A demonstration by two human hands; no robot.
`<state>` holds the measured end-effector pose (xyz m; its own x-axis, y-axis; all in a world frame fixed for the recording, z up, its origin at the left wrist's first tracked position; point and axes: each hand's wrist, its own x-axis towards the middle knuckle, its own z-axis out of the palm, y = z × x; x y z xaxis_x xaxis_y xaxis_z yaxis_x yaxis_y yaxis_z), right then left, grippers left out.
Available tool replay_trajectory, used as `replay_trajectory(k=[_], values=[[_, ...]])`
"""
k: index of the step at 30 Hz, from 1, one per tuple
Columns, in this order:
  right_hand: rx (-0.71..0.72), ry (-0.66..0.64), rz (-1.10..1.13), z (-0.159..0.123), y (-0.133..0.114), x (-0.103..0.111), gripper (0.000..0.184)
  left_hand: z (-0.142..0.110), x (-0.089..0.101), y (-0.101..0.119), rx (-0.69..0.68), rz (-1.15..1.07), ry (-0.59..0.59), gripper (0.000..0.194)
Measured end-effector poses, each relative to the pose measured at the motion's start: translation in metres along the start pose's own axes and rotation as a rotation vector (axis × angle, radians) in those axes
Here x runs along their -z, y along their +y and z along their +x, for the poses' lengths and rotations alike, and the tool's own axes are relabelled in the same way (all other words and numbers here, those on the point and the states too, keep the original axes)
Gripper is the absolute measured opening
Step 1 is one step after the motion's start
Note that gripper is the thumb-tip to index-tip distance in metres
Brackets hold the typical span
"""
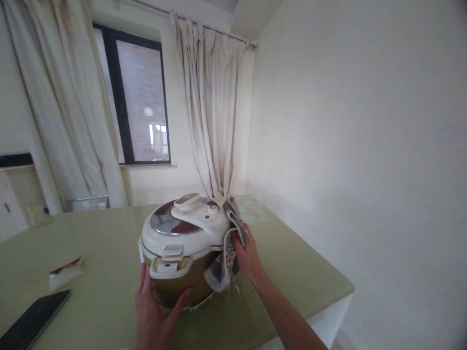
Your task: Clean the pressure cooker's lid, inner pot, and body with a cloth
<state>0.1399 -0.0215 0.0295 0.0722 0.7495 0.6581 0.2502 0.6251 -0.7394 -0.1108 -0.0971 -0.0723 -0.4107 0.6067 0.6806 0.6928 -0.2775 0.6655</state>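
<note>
A white and brownish-gold electric pressure cooker (189, 248) stands on the green tabletop, its lid on. My left hand (155, 306) grips the cooker's lower body from the near side, thumb on the front and fingers round the left. In my right hand (248, 255) is a grey patterned cloth (228, 257), bunched and pressed against the cooker's right side. Part of the cloth hangs down along the body. The tips of my left fingers are hidden behind the cooker.
The green table (292, 267) ends at a right edge near the wall. A black flat device (34, 318) and a small white packet (65, 273) lie at the left. Behind are curtains (211, 107) and a window (142, 102).
</note>
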Motion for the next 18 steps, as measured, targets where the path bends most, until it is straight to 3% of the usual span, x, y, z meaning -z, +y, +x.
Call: replay_trajectory(k=[3,10,12,15,18], values=[[0.051,-0.085,-0.019,-0.005,-0.005,0.007,0.039,0.002,-0.002,-0.004,-0.008,-0.002,-0.011,0.105],[-0.136,-0.187,-0.025,0.047,0.013,0.005,0.041,0.003,-0.001,-0.006,-0.023,0.008,0.014,0.107],[-0.101,-0.146,-0.031,0.036,0.017,0.003,0.038,0.003,0.000,-0.004,-0.030,0.011,0.009,0.105],[0.003,-0.025,-0.020,-0.006,0.020,-0.009,0.044,0.004,0.001,-0.004,-0.048,0.012,-0.006,0.104],[-0.006,0.053,-0.026,-0.044,0.034,-0.029,0.051,0.004,0.001,-0.004,-0.049,0.023,0.004,0.106]])
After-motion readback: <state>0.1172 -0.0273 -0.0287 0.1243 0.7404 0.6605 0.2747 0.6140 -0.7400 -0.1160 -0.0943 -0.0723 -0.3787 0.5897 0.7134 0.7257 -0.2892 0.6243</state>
